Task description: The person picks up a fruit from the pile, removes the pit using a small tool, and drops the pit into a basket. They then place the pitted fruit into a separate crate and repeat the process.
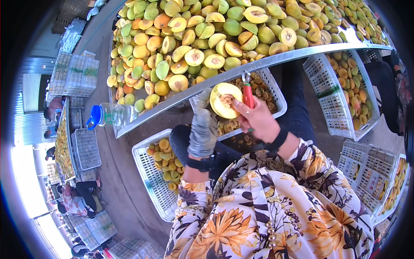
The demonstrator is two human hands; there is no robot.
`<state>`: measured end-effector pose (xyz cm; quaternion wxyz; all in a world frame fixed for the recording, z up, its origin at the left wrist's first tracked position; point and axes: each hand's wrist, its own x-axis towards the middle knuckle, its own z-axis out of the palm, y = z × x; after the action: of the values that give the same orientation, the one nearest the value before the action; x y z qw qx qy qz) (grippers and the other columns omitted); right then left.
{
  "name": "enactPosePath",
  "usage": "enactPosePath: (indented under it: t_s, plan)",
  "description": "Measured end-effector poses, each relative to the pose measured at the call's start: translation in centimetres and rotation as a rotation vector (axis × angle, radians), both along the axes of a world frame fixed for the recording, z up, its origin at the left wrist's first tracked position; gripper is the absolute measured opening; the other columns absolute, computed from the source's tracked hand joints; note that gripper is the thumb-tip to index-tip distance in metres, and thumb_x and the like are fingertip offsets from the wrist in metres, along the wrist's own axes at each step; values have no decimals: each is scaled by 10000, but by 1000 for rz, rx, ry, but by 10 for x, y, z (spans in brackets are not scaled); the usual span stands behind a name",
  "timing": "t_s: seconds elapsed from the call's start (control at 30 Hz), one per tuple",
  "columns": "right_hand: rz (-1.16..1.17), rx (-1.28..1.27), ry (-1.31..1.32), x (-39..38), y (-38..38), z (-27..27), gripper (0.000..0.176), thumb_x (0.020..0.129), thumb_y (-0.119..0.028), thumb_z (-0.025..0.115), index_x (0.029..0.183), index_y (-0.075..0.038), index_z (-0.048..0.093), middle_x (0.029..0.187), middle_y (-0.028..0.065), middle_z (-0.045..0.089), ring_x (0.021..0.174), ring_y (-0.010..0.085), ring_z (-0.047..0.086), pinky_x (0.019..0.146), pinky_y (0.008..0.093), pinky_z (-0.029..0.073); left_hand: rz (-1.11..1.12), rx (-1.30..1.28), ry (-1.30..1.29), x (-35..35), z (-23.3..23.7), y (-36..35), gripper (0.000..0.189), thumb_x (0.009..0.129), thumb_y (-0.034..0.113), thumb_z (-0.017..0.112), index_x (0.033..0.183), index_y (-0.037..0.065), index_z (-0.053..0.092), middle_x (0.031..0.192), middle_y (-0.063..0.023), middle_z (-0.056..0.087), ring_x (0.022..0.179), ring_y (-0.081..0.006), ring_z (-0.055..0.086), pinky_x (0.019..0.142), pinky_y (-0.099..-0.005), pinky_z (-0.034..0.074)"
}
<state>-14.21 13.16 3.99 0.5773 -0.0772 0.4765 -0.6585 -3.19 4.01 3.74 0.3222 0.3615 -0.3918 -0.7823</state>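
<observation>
A cut yellow peach half [225, 100] is held in front of me, its browned centre facing up. My left hand [202, 127], in a grey glove, is closed around its left side. My right hand [263, 123] is bare and grips a red-handled tool [248, 96] with a metal loop at its top end. The right thumb presses the peach near its centre. Directly below both hands, a white crate [280, 97] contains many brown pit pieces. Just beyond them, cut peaches [194, 57] are heaped on a metal-edged table [181, 96].
A clear bottle with a blue cap [97, 116] sits at the table's left corner. White crates of peaches stand at my left [148, 190] and right [332, 105], with another crate [360, 168] farther right. Other people [79, 198] and stacked crates [73, 73] are off to the left.
</observation>
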Motion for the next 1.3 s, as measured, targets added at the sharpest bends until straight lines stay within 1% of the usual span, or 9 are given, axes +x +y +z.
enactPosePath:
  t_s: [0.13,0.23,0.43,0.57,0.73,0.9,1.0,1.2,1.3]
  plan:
    - [37,-28,139,36,2,-8,211,851,-209,583,876,-40,460,542,28,492,361,76,437,303,230,342,109,37,305,5,-18,13,552,858,462,482,1242,73,402,1187,-82,486,1064,-200,481,873,-344,441]
    - [54,-120,1008,34,5,-20,246,774,-154,621,860,17,466,547,145,507,471,266,546,449,368,420,252,132,284,7,-21,1,472,881,415,461,1209,76,447,1170,-62,505,1074,-200,485,954,-339,377]
    - [249,6,1094,26,11,-6,179,723,-43,562,856,32,469,631,256,529,642,430,546,552,433,431,234,-108,141,9,-31,3,424,886,376,475,1169,60,484,1130,-66,533,1049,-194,506,943,-345,389]
    - [257,-31,1146,24,15,-17,248,733,-58,570,941,20,460,621,251,523,616,416,548,518,425,419,207,-69,178,6,-37,4,446,881,389,485,1171,50,480,1133,-82,528,1056,-202,502,934,-350,398]
    - [275,21,1134,24,17,-9,242,721,-25,541,926,42,432,608,259,518,617,420,551,523,434,421,222,-464,70,-1,-25,19,475,857,385,538,1163,26,487,1104,-79,545,1014,-186,525,903,-328,422]
    - [406,9,1142,24,23,-16,238,702,-24,525,910,46,434,613,264,519,618,422,553,531,436,427,167,-420,4,7,-26,6,400,850,328,564,1083,3,554,1036,-86,579,949,-175,558,865,-309,446]
    - [494,-7,1104,28,33,-26,245,698,-32,521,915,49,440,611,263,519,625,422,555,535,436,430,-275,-175,2,23,-22,-13,329,838,229,595,1047,-25,585,963,-81,620,850,-131,585,780,-262,477]
    - [573,21,830,23,26,-23,169,725,-78,551,869,-1,509,608,207,539,566,349,553,522,375,428,-289,-157,40,26,-36,-23,397,824,283,603,1074,-22,558,1013,-79,587,876,-163,585,791,-289,485]
    - [467,-90,988,24,23,-23,159,737,-76,557,869,1,511,615,204,542,563,348,552,521,379,422,-198,-159,128,29,-24,-20,405,820,273,610,1105,-7,545,1077,-66,553,949,-148,553,856,-283,451]
